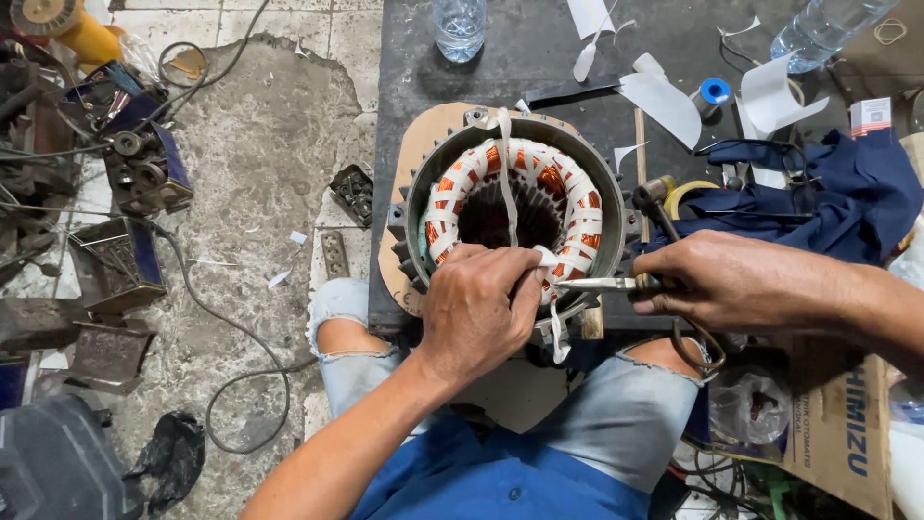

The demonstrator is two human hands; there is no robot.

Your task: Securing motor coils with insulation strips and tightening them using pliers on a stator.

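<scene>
Far left, on the cracked floor [260, 144]: scrap metal parts [144, 169], loose black cable [231, 327], a dark rag [168, 457]. None of it is near the hands.

Centre: a motor stator [515, 207] sits upright on a cardboard disc [414, 154] at the near edge of the dark desk [539, 58], just above the person's knees. Its copper coils [551, 180] are bound round with white tape [452, 188]; one strip runs across the bore.

Left hand [476, 313]: resting on the near rim of the stator, grip closed, fingers pinching a loose end of the white tape where it leaves the winding.

Right hand [741, 284]: grip closed around the handles of a pair of scissors [616, 284], blades pointing left, tips right beside the pinched tape and the left fingertips. Whether the blades are open I cannot tell.

Right: a hammer [654, 197] leans by the stator, a blue cloth [828, 197] lies bunched on the desk, paper scraps [664, 101] and two water bottles [460, 27] sit further back.

Risk, as I judge it: the blade tips sit very close to the left fingers and to the copper. A slip could nick a fingertip or scrape the wire's coating. The stator stands near the desk edge; a hard pull on the tape might shift it.
</scene>
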